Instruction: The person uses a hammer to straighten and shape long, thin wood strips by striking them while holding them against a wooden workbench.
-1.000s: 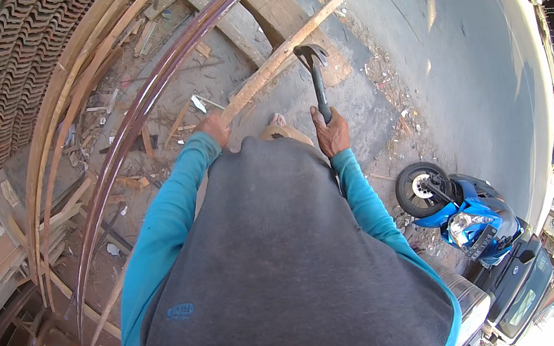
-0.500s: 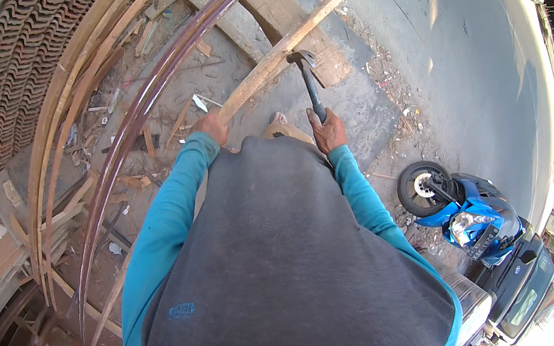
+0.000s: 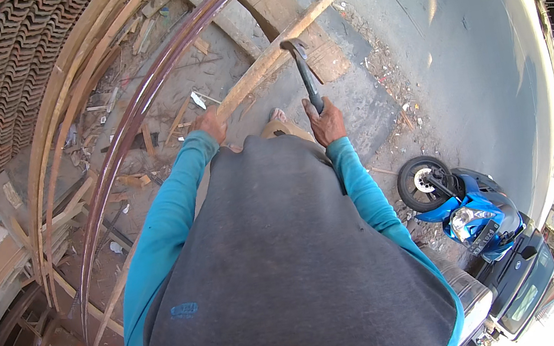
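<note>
Two bare hands are before us, both closed. The left hand (image 3: 211, 125) has its fingers wrapped round the near end of one long wooden batten (image 3: 252, 80); the right hand (image 3: 327, 122) is curled about the handle of one claw hammer (image 3: 306, 75). The batten slants away from the left hand, up and to the right. The hammer's head overlaps it in our view, though we cannot tell whether they touch. Nearer us are two teal sleeves (image 3: 167, 214) and one dark grey shirt (image 3: 275, 259); one foot (image 3: 277, 114) shows beyond. Past the batten we count one wide plank (image 3: 328, 58) and, left of it, one narrower board (image 3: 223, 25). Farther left we see glossy purple-brown strips (image 3: 135, 112), several bare wooden strips (image 3: 55, 77), too bunched to count, and many stacked roof tiles (image 3: 5, 106). The dusty grey ground (image 3: 366, 99) is strewn with wood offcuts (image 3: 148, 136). We are outdoors: to the right lie a road (image 3: 477, 71), one blue motorcycle (image 3: 473, 212) and one dark vehicle (image 3: 526, 279).
</note>
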Available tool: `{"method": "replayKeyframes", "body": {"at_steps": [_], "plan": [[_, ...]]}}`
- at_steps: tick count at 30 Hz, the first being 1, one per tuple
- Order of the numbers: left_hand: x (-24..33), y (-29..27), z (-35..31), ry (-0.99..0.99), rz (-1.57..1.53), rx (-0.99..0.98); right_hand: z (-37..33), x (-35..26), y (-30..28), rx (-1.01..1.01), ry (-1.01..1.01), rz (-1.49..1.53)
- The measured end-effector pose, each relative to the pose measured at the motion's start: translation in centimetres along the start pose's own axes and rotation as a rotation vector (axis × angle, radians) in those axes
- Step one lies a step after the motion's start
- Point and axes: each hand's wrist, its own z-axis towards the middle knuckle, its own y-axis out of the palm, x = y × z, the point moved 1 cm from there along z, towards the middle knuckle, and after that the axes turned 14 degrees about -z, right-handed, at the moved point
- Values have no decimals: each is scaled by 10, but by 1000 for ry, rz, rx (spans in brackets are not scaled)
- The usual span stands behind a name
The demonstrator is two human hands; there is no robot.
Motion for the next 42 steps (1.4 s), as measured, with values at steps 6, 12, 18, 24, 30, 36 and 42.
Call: {"method": "replayKeyframes", "body": {"at_steps": [6, 12, 18, 24, 30, 36, 42], "plan": [[-12, 5, -5, 45, 1, 67, -23, -6, -30, 131, 54, 332], [-42, 16, 10, 88, -81, 30, -3, 7, 13, 448, -337, 861], [-28, 11, 17, 55, 6, -41, 12, 14, 35, 155, 42, 218], [2, -5, 3, -61, -10, -82, -7, -2, -4, 379, -82, 572], [-45, 22, 19, 244, -113, -56, 26, 14, 58, -19, -26, 147], [9, -8, -22, 66, 95, 153, 15, 30, 65, -37, 150, 380], [-41, -64, -123, 326, -218, 667, 10, 18, 59, -105, 130, 461]]}}
